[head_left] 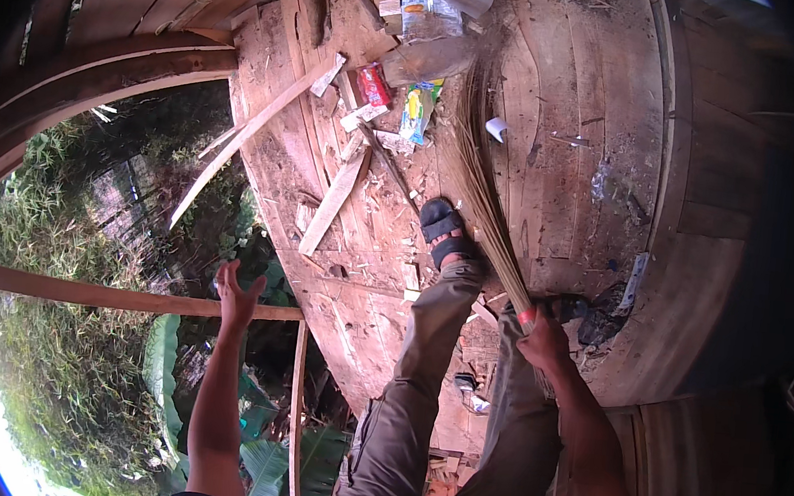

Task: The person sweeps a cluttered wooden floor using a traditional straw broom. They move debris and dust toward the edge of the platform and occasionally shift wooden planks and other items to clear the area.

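Observation:
My right hand (545, 345) is wrapped round the bound end of a long straw broom (486, 185), just below its red band. The bristles run away from me over the plank floor, and their far tips blur near the litter. My left hand (238, 295) hangs in the air beyond the floor's left edge, above a wooden rail, its fingers apart and nothing in them. Left of the broom lie a yellow-green wrapper (417, 110), a red wrapper (372, 86) and a clear plastic packet (429, 16). A curled white scrap (496, 128) rests right beside the bristles.
Wood strips (335, 202) and splinters lie about the plank floor (564, 197). One long strip (255, 129) juts past the left edge, where the floor drops to greenery. A wooden rail (106, 295) crosses there. My sandalled foot (441, 224) stands mid-floor; a dark crumpled thing (604, 316) lies right.

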A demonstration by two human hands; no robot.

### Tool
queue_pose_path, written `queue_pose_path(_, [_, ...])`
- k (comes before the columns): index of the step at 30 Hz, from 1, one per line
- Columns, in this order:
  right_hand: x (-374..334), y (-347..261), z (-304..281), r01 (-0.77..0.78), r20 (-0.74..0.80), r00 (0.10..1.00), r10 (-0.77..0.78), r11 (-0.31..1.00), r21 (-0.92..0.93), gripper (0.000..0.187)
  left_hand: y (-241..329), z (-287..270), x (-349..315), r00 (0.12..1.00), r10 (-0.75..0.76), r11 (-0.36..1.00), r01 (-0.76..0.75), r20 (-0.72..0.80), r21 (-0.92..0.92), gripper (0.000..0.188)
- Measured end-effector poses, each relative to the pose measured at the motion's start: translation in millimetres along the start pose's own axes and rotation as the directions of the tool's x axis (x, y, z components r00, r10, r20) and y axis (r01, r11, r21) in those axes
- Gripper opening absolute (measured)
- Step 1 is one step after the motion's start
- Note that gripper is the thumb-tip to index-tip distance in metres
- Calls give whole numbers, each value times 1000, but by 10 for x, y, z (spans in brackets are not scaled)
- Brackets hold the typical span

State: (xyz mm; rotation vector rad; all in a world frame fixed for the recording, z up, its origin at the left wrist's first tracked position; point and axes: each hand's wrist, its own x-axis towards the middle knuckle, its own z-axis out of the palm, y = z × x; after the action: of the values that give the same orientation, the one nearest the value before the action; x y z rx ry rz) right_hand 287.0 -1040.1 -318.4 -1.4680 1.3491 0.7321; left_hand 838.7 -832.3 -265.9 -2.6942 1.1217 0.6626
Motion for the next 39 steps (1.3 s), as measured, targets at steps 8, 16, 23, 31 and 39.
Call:
queue_pose_path(8, [-738, -1271, 124, 321, 196, 937, -288, 933, -165, 46, 1617, -245, -1708, 905, 162, 882, 46, 394, -469, 63])
queue_pose_path(16, [-1604, -21, -1433, -160, -341, 938, 56, 945, -285, 75, 898, -522, -1963, 865, -154, 642, 455, 477, -618, 52])
queue_pose_path(23, [599, 73, -2107, -47, -589, 805, 78, 997, 68, 84, 282, -135, -2707, 686, -194, 599, 649, 701, -469, 48])
queue_pose_path(31, [519, -1860, -1244, 233, 133, 971, -197, 905, -357, 80, 655, -428, -2729, 660, -128, 550, 668, 741, -501, 43])
queue_pose_path(39, [-1338, -822, -1429, 332, 62, 932, -357, 773, -541, 77, 963, -965, -2316, 785, -87, 518, 561, 613, -646, 38])
